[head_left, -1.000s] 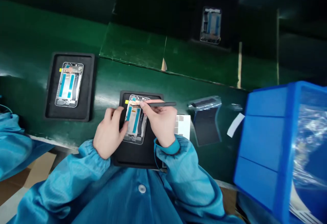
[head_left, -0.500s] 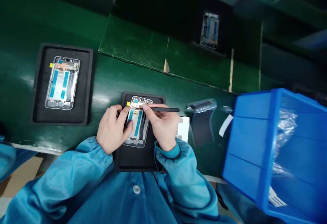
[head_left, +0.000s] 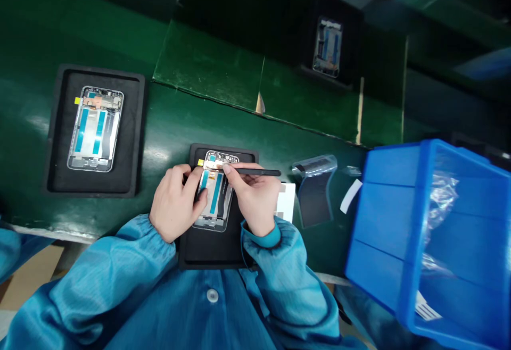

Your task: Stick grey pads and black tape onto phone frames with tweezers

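An opened phone (head_left: 211, 216) with blue strips and a yellow tab lies in a black foam tray (head_left: 211, 254) in front of me. Along the phone's left edge, my left hand (head_left: 174, 200) is curled, with its thumb and index finger pressed against it. Black tweezers (head_left: 259, 172) are pinched in my right hand (head_left: 255, 196), lying almost level, with their tip end over the upper part of the phone. The fingers partly hide that tip, so I cannot see exactly what it touches.
Another opened phone (head_left: 96, 129) sits in a black tray (head_left: 133, 132) at left; a third phone (head_left: 328, 47) is on the far side. Right of me are a white sheet (head_left: 285, 201), a dark film sheet (head_left: 315, 196), a white strip (head_left: 351, 196) and a blue bin (head_left: 383, 206).
The view has shifted, so the bin and left tray appear nearer. My left index finger and thumb have moved further onto the phone's edge. The tweezers remain over its upper part.
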A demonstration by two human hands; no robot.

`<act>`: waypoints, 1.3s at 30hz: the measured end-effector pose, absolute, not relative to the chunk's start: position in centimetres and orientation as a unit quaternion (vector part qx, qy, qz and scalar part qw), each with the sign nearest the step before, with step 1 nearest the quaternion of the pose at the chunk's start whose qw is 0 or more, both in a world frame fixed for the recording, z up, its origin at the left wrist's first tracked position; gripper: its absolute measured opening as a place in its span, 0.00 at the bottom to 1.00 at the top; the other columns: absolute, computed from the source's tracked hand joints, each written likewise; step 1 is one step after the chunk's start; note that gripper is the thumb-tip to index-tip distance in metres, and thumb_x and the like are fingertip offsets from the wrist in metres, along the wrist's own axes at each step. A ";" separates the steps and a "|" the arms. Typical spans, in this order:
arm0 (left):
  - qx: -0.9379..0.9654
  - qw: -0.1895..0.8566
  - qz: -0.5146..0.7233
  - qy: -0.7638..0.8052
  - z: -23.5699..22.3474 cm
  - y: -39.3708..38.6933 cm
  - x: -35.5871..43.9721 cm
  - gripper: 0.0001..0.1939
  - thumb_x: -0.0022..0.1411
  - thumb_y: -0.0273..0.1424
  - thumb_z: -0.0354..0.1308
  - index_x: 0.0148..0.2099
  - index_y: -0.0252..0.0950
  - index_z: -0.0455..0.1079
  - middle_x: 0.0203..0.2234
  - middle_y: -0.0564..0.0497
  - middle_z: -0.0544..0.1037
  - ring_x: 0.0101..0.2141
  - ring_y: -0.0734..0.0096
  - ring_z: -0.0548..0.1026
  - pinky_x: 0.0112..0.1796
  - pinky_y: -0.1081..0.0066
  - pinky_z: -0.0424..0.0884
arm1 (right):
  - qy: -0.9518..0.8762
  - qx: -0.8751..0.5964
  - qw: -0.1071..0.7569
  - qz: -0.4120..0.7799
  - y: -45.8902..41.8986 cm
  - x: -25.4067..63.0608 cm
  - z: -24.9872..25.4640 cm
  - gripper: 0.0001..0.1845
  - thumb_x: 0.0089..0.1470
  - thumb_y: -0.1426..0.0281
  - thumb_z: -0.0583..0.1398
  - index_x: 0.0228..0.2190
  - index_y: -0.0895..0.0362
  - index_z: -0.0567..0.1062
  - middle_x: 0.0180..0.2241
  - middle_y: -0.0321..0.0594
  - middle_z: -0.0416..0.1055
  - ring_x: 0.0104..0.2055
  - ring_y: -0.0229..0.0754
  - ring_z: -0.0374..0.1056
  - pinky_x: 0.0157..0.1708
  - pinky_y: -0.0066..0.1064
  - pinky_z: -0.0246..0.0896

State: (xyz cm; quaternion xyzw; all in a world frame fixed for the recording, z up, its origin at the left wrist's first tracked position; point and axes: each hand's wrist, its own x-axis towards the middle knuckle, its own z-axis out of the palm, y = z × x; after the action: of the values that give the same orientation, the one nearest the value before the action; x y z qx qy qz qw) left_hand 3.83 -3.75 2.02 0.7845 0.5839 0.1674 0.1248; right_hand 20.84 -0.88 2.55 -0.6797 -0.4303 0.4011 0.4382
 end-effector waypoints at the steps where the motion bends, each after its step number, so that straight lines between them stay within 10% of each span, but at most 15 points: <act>1: 0.785 0.125 0.167 0.584 2.0 -3.8 3.8 0.20 0.66 0.34 0.54 0.58 0.34 0.68 0.45 0.40 0.69 0.42 0.56 0.70 0.42 0.60 0.72 | -0.430 -0.680 0.437 0.402 -0.9 20.8 2.5 0.10 0.49 0.63 0.71 0.30 0.56 0.81 0.28 0.39 0.82 0.29 0.43 0.78 0.29 0.31 0.74; 21: 0.844 0.056 0.066 0.530 3.7 -3.4 4.5 0.24 0.68 0.31 0.50 0.65 0.39 0.66 0.56 0.41 0.73 0.53 0.45 0.69 0.48 0.50 0.68 | -0.443 -0.679 0.439 0.388 -1.1 20.9 3.2 0.11 0.50 0.62 0.70 0.32 0.56 0.81 0.30 0.40 0.82 0.30 0.43 0.78 0.31 0.33 0.75; 28: 0.867 0.048 0.040 0.495 5.4 -3.5 5.2 0.28 0.67 0.25 0.48 0.68 0.36 0.62 0.59 0.37 0.71 0.56 0.42 0.69 0.48 0.45 0.67 | -0.383 -0.710 0.549 0.220 -4.8 28.0 5.0 0.10 0.48 0.64 0.72 0.33 0.54 0.81 0.26 0.36 0.79 0.25 0.40 0.74 0.27 0.33 0.72; 39: 0.931 0.145 0.079 0.326 4.4 -1.9 14.5 0.12 0.66 0.29 0.55 0.49 0.33 0.75 0.50 0.44 0.78 0.54 0.54 0.70 0.53 0.53 0.65 | -0.517 -0.653 0.441 0.334 -8.6 33.0 1.2 0.07 0.49 0.67 0.71 0.33 0.53 0.82 0.34 0.38 0.83 0.37 0.44 0.79 0.43 0.39 0.76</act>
State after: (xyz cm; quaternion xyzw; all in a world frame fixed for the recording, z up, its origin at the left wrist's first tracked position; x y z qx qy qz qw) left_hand 14.53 -1.86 4.40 0.9309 0.3259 0.0795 0.1447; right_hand 32.98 -8.60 1.19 -0.6533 -0.5167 0.3341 0.4411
